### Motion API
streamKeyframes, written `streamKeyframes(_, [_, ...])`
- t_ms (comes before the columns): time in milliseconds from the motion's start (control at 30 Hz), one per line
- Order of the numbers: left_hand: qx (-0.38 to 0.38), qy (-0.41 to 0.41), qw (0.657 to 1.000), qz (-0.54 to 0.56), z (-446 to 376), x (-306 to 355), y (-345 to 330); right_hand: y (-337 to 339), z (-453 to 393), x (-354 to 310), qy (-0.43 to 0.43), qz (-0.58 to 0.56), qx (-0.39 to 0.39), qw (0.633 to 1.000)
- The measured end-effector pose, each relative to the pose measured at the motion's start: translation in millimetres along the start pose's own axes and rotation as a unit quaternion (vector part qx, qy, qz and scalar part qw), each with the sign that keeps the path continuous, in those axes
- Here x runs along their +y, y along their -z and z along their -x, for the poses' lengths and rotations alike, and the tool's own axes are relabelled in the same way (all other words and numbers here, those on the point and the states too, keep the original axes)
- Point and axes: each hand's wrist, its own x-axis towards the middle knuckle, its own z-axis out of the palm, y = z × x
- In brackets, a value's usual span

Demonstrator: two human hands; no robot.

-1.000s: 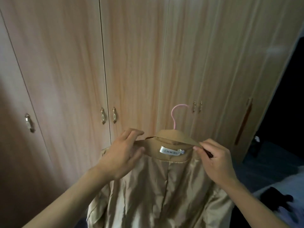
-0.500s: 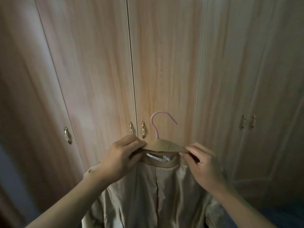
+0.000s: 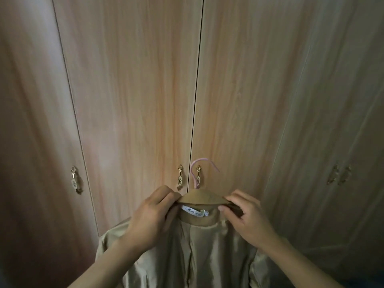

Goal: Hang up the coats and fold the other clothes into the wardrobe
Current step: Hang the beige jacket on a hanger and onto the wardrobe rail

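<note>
Nearest the camera, two bare forearms reached up from the bottom edge toward a tan coat [image 3: 199, 256] held between them. Its shiny satin lining faced the viewer and hung down out of view below. The left hand [image 3: 152, 217] gripped the left end of the collar [image 3: 202, 198], fingers curled over the top of the fold and the thumb tucked beneath it. The right hand [image 3: 247, 217] pinched the collar's right end, thumb under and fingers over the edge of the cloth. Between the two hands, just below the collar fold, sat a white brand label [image 3: 193, 212] with dark letters — too small to read with certainty. The coat was on a pink hanger [image 3: 200, 173]; only the hook showed, rising from the middle of the collar and curving to the right, above and between the hands.

Behind the hook stood the closed wardrobe [image 3: 135, 90], its light wood-grain doors filling the view. A pair of ornate brass handles [image 3: 180, 177] flanked the centre seam — the hook overlapped the right one in the view, though whether it touched the door could not be told. Another handle [image 3: 74, 179] sat on the door to the left, and two dimmer ones [image 3: 338, 174] on the shadowed doors at right.
</note>
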Motion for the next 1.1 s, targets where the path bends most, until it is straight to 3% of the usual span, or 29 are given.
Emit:
streamKeyframes(133, [-0.012,-0.009,1.0,-0.016,-0.4,-31.2,-7.0,-17.3,-22.2,6.0,-0.015,-0.013,-0.045,0.999])
streamKeyframes(333, [-0.051,-0.008,0.998,-0.035,5.0,-71.5,-15.7,-45.9,-63.7,35.2,-0.057,-0.036,-0.051,0.996])
streamKeyframes(700, [-0.069,0.044,0.995,-0.06,12.8,-120.9,-9.4,-118.1,-116.1,103.4,-0.159,0.031,-0.135,0.977])
streamKeyframes(900, [-0.066,0.048,0.993,-0.08,1.0,-126.1,-11.0,-137.7,-142.1,109.1,-0.232,0.036,-0.163,0.958])
streamKeyframes(1100, [-0.074,0.052,0.993,-0.075,-8.3,-120.6,-17.9,-151.8,-151.8,119.6,-0.246,0.025,-0.187,0.951])
